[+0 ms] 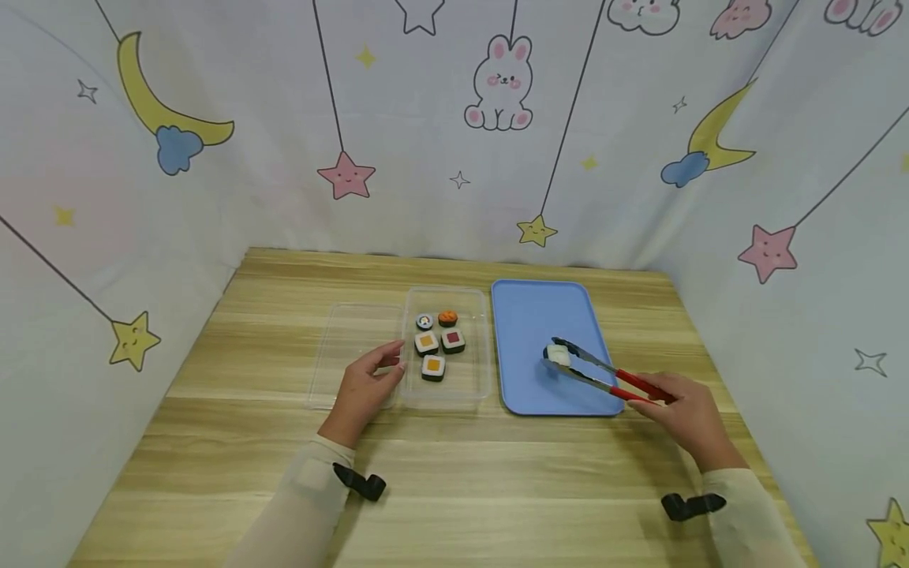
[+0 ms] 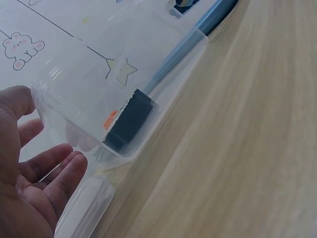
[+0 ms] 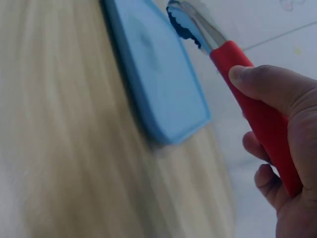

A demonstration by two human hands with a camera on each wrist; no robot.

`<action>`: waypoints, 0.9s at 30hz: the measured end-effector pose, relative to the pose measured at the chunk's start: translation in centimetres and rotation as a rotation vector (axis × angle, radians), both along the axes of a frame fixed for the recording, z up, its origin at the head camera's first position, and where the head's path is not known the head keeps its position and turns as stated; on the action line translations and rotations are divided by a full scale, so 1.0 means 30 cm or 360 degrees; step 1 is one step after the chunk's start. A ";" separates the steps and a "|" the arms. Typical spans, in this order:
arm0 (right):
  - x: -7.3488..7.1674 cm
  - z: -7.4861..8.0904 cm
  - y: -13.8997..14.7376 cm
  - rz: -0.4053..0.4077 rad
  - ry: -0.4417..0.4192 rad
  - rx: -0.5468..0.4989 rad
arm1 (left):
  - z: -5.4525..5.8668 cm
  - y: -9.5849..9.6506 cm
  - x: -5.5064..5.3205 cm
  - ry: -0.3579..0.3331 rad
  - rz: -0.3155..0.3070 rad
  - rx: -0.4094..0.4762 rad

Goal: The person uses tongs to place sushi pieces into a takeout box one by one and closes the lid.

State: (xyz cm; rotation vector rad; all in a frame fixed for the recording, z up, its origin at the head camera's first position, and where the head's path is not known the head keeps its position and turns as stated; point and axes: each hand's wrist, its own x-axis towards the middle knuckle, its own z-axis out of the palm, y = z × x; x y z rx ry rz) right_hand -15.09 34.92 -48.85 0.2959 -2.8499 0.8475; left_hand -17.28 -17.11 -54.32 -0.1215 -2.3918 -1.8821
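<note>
My right hand (image 1: pixel 685 414) grips tongs (image 3: pixel 262 119) by their red handles. Between the tong tips is a toy-like sushi piece (image 1: pixel 559 355), white with a dark side, over the blue tray (image 1: pixel 525 308); a shadow shows beneath it. My left hand (image 1: pixel 365 390) is at the left wall of a clear plastic box (image 1: pixel 472 386), fingers loosely bent, a fingertip against its rim in the left wrist view. Inside the box sit several sushi pieces, among them an orange-topped one (image 1: pixel 447 318), a red-centred one (image 1: pixel 453 341) and a yellow-centred one (image 1: pixel 433 368).
A clear flat lid (image 1: pixel 334 347) lies on the wooden table (image 1: pixel 454 489), left of the box and partly behind my left hand. The tray stands just right of the box. A patterned white curtain (image 1: pixel 426 213) hangs behind the table and along its sides.
</note>
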 end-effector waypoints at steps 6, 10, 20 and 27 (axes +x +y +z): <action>-0.059 0.071 -0.084 0.0041 -0.0042 -0.0033 | -0.003 -0.008 0.002 -0.0011 0.0014 -0.0003; -0.102 0.109 -0.160 0.0152 0.0010 -0.0013 | -0.003 -0.011 0.000 -0.0006 0.0000 -0.0016; -0.195 0.161 -0.345 0.0449 -0.0012 -0.0010 | -0.010 -0.014 -0.010 -0.0010 -0.0015 -0.0018; -0.247 0.206 -0.438 0.0676 0.0004 0.0151 | -0.010 -0.011 -0.005 -0.0008 -0.0036 0.0014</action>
